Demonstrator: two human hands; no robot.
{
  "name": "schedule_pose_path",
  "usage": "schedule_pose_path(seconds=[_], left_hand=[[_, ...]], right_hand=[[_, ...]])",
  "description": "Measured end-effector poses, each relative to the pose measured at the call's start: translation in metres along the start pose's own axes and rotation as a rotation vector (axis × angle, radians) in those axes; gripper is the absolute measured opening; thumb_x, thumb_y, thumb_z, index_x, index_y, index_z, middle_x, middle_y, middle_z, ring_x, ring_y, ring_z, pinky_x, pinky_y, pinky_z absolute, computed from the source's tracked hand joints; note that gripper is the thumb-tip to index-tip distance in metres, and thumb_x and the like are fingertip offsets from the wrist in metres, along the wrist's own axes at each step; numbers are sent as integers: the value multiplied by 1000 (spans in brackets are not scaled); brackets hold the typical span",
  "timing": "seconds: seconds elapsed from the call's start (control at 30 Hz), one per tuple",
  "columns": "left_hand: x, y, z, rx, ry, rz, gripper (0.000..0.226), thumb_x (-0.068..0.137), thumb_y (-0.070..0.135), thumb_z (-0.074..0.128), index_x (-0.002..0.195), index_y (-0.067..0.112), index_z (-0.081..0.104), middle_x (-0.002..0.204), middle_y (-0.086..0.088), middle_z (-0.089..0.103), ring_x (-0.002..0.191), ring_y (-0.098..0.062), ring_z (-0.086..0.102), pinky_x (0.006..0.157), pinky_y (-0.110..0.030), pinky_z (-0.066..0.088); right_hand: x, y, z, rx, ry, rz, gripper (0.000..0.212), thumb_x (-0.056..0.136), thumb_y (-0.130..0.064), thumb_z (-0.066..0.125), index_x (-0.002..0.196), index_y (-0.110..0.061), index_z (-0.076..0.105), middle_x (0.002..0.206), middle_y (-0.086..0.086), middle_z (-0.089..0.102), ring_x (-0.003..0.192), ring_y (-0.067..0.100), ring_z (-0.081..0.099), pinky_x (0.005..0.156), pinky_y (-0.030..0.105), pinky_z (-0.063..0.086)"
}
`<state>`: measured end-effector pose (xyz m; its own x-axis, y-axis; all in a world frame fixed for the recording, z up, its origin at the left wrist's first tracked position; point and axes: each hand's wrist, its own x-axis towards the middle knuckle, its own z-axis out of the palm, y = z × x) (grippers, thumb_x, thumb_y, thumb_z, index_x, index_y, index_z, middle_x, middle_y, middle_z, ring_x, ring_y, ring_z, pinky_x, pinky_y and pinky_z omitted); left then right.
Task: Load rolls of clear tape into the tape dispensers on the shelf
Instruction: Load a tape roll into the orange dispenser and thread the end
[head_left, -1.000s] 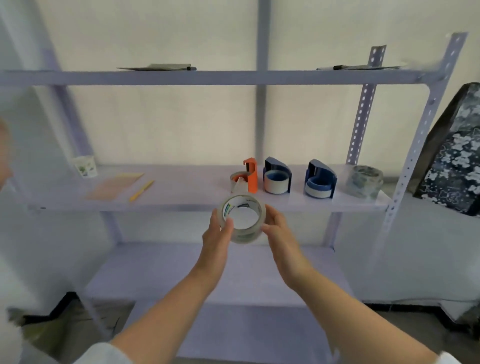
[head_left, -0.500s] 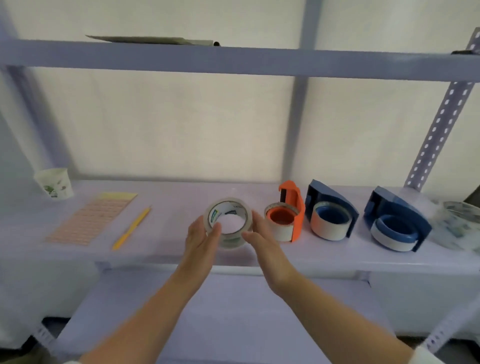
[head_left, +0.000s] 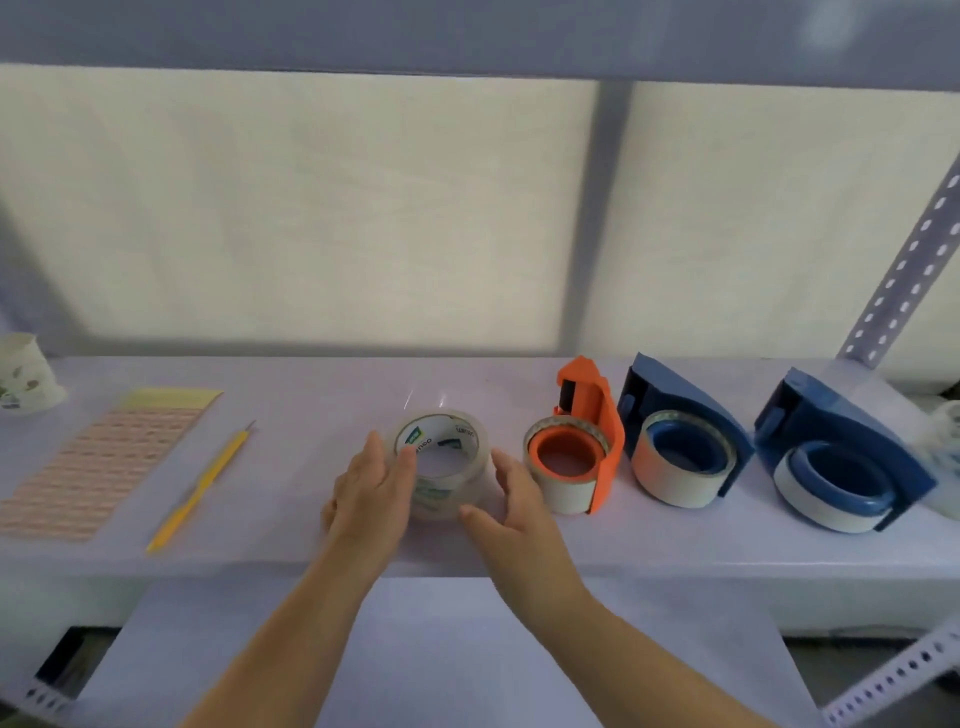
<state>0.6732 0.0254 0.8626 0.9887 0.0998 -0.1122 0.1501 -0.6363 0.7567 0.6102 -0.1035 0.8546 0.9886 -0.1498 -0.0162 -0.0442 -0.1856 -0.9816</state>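
A roll of clear tape (head_left: 440, 464) sits near the front middle of the shelf (head_left: 311, 400), lying flat on one face with its open core pointing straight up; printed lettering shows on the inner cardboard ring. The left hand (head_left: 371, 493) cups the roll at its 9 o'clock side, thumb resting on the top rim; the right hand (head_left: 511, 501) curves round its 3 to 5 o'clock side, fingers spread and apparently just off the roll, though contact cannot be told for certain; neither grip is pressed tight.

At the roll's 3 o'clock, just beside the right hand, stands an orange dispenser (head_left: 582, 457) whose hub also faces up, a pale roll already around it; further along at 3 o'clock come a blue dispenser (head_left: 680, 452) and then a second blue dispenser (head_left: 841, 467), each with a roll seated. All dispensers lie to the right, so the right hand is nearer them.

At the roll's 9 o'clock lie a yellow pen (head_left: 200, 488), a sheet of pink labels (head_left: 104, 457) and, far left, a paper cup (head_left: 26, 379).
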Motion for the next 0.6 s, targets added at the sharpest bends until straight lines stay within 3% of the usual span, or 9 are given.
schedule_pose_path(seconds=[0.07,0.13,0.17,0.27,0.37,0.47,0.53,0.6], left_hand=[[-7,0,3,-39,197,24,67,95,50,36,150,14,22,157,-9,27,143,-28,22,114,-44,19],[-27,6,6,-224,402,246,68,87,51,38,145,14,32,151,-6,35,139,-23,29,113,-36,25],[-40,14,10,-325,404,383,63,86,47,40,140,16,38,145,-3,41,134,-19,37,110,-29,30],[-67,37,34,-476,116,585,51,83,37,48,133,30,44,138,12,45,127,-7,47,103,-17,38],[-72,52,61,-460,-164,464,72,75,44,51,143,38,30,151,15,32,140,-2,31,116,-30,31],[-65,62,76,-397,-298,326,80,73,44,56,147,34,25,140,17,35,135,-1,32,116,-35,30],[-62,66,82,-415,-326,306,62,72,42,59,129,53,38,125,31,49,118,10,46,108,-30,40],[-58,66,89,-408,-336,296,48,70,38,64,103,67,45,105,36,62,103,13,57,94,-24,48]], right_hand=[[-13,4,-11,8,95,-19,46,87,-7,58,119,-37,45,120,-24,50,109,-19,44,91,6,34],[-25,9,-21,37,199,-52,39,85,-7,60,112,-34,49,114,-13,56,105,-4,53,89,14,40],[-29,11,-25,55,250,-62,38,83,-11,61,109,-35,49,108,-9,56,101,5,55,85,20,43],[-34,17,-36,36,349,-88,41,73,-18,60,107,-38,48,101,-3,54,95,14,53,81,29,45],[-39,17,-45,-13,410,-125,49,81,-7,69,109,-39,46,101,-2,53,92,8,52,79,29,47],[-39,20,-55,-76,488,-149,60,79,-1,73,117,-37,44,104,-10,47,96,3,50,80,23,45],[-39,23,-61,-98,483,-118,63,79,0,72,124,-35,43,112,-17,41,108,0,48,92,26,46],[-40,25,-64,-97,456,-91,67,79,4,68,129,-32,42,118,-12,39,116,-8,42,97,13,40]])
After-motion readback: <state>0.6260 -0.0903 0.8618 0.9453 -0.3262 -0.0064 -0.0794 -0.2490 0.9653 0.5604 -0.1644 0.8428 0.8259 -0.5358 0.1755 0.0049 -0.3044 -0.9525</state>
